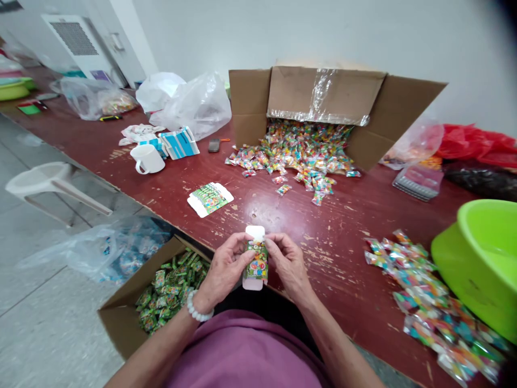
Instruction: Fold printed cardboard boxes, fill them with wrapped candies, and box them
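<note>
A small green printed carton (257, 261), with white flaps open at top and bottom, is held upright at the table's front edge. My left hand (230, 264) pinches its left side between thumb and fingers; a pale bead bracelet circles that wrist. On the right side, the thumb and fingers of my right hand (287, 261) grip the carton near its top. Flat green cartons (210, 199) lie on the table ahead to the left. Wrapped candies (309, 148) spill from a large cardboard box (325, 94) at the back.
More wrapped candies (428, 302) lie at right beside a green basin (476, 264). A white mug (147, 159) stands at left near plastic bags (194, 105). Below the table's left edge, a cardboard box (123, 323) holds many green packets (172, 288). A white stool (52, 178) stands farther left.
</note>
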### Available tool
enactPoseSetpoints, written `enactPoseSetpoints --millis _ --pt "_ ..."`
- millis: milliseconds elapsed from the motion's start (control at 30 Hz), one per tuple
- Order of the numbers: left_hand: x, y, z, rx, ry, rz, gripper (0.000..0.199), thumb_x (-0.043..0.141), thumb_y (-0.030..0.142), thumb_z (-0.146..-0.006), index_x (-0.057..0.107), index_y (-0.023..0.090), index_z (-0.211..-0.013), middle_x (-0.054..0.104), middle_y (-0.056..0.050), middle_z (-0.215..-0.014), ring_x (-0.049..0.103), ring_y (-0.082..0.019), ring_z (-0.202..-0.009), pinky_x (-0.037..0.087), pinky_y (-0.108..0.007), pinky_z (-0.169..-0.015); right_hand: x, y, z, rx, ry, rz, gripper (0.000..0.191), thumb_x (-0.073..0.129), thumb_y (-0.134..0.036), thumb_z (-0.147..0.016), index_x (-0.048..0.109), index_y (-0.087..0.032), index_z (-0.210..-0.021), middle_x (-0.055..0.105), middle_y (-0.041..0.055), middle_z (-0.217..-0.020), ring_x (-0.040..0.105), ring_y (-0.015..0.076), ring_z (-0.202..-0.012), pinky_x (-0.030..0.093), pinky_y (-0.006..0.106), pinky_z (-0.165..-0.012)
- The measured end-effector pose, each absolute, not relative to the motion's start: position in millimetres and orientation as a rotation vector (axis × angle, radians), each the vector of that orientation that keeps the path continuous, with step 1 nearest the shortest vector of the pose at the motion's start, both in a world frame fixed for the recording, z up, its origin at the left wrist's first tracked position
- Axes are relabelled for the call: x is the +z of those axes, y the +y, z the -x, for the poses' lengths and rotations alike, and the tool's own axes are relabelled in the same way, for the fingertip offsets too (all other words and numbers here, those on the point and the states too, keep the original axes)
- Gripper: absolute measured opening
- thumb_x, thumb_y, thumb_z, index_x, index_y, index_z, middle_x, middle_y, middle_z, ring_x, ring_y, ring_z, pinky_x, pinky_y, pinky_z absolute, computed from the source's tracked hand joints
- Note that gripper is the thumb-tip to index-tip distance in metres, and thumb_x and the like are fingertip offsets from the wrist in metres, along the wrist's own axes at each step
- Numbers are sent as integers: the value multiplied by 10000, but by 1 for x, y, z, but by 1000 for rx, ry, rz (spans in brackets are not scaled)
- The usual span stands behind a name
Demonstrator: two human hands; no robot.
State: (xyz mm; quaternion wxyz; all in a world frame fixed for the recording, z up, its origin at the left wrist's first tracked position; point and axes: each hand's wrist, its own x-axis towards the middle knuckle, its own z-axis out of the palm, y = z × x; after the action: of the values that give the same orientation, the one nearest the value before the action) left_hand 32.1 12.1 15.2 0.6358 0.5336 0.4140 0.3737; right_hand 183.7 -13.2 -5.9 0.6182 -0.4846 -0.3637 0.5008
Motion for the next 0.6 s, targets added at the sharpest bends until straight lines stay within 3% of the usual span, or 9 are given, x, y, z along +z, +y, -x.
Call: enactPoseSetpoints --millis 100,267,433,600 --pt "14 13 -31 827 958 -1224 230 676 342 -867 635 193 -1037 702 -37 -950 643 -154 -814 517 -247 -720 0 -10 -195 1217 -897 1197 255 741 -416 -799 669 -177 -743 663 -1 -730 580 133 -669 466 254 -655" --pt "15 15 -30 812 943 -1235 223 688 349 -865 626 195 -1013 698 -25 -910 633 -138 -766 509 -248 -721 7 -4 -206 1338 -941 1117 317 801 -366 -743 681 -219 -996 696 -10 -797 620 141 -689 486 259 -655" --pt "20 16 -28 850 885 -1003 503 781 313 -795 480 261 -1194 685 9 -925 672 -147 -782 537 -255 -714 -3 -5 -203 1188 -1107 1153 162 763 -354 -795 725 -196 -800 727 20 -795 635 157 -712 490 272 -681" --pt "12 14 -31 539 768 -721 527 529 586 -918 512 199 -1274 697 -66 -838 679 -183 -577 520 -271 -524 0 -8 -200 1185 -1193 1165 211 664 -405 -889 725 -207 -926 717 12 -748 603 131 -563 483 265 -588"
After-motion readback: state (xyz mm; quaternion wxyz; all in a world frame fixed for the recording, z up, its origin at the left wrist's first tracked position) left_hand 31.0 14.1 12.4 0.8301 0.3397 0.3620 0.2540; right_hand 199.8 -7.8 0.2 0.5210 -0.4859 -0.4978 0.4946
